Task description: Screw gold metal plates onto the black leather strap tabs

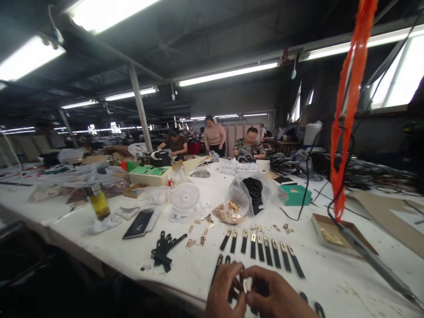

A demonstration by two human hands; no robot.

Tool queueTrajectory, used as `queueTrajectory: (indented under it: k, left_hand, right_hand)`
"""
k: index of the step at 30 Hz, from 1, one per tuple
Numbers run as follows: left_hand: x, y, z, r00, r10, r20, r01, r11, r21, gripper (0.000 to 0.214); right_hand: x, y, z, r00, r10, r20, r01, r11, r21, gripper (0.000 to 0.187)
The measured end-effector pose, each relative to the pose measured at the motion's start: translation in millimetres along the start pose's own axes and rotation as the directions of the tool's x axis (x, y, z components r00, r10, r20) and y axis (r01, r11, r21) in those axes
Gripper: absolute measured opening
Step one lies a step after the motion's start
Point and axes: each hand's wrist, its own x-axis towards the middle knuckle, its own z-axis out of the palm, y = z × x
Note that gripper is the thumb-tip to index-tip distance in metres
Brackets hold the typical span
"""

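My left hand (227, 289) and my right hand (274, 293) meet at the table's near edge, fingers pinched together on a small pale metal clip (246, 286) and a black strap. Just beyond them lies a row of several black straps with gold ends (261, 248). A loose pile of black straps (164, 251) sits to the left. Gold clips (202, 229) are scattered farther back, beside a clear bag of gold fittings (239, 204).
On the white table (99, 247) stand a small white fan (184, 198), a yellow-liquid bottle (98, 201), a black phone (139, 223), a green box (294, 195) and a cardboard tray (334, 236). An orange cord (347, 110) hangs at right. Three people work at the far end.
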Motion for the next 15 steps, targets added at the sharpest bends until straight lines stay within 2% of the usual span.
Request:
queueTrajectory:
  k: [2,4,8,11,13,15]
  left_hand:
    - [2.4,3.0,2.6,1.0,-0.026,0.003,0.026,0.999,0.026,0.049]
    - [6.2,9.0,2.0,0.998,-0.056,0.002,0.056,0.996,0.063,0.044]
    - [21.8,14.9,-12.8,0.99,-0.14,-0.014,0.141,0.985,0.101,0.031]
    - [41.8,-4.7,-32.3,0.974,-0.212,-0.075,0.218,0.972,0.084,0.037]
    - [55.0,-28.1,-45.1,0.96,-0.253,-0.116,0.268,0.954,0.133,0.04]
    - [65.2,-51.5,-55.5,0.944,-0.295,-0.147,0.321,0.926,0.198,0.047]
  right_hand:
    - [-3.2,-0.6,-2.1,1.0,-0.023,0.01,0.023,1.0,-0.002,0.03]
    - [-5.6,0.5,-9.7,1.0,-0.001,-0.03,0.001,1.0,0.012,0.032]
    - [-9.5,7.7,-49.6,0.964,-0.003,-0.265,-0.029,0.993,-0.116,0.032]
    - [-11.5,16.6,-88.0,0.923,0.022,-0.383,-0.117,0.967,-0.225,0.029]
    - [-11.6,23.5,-106.5,0.909,0.091,-0.406,-0.21,0.943,-0.259,0.027]
    - [-10.0,30.6,-115.8,0.904,0.151,-0.4,-0.283,0.913,-0.295,0.024]
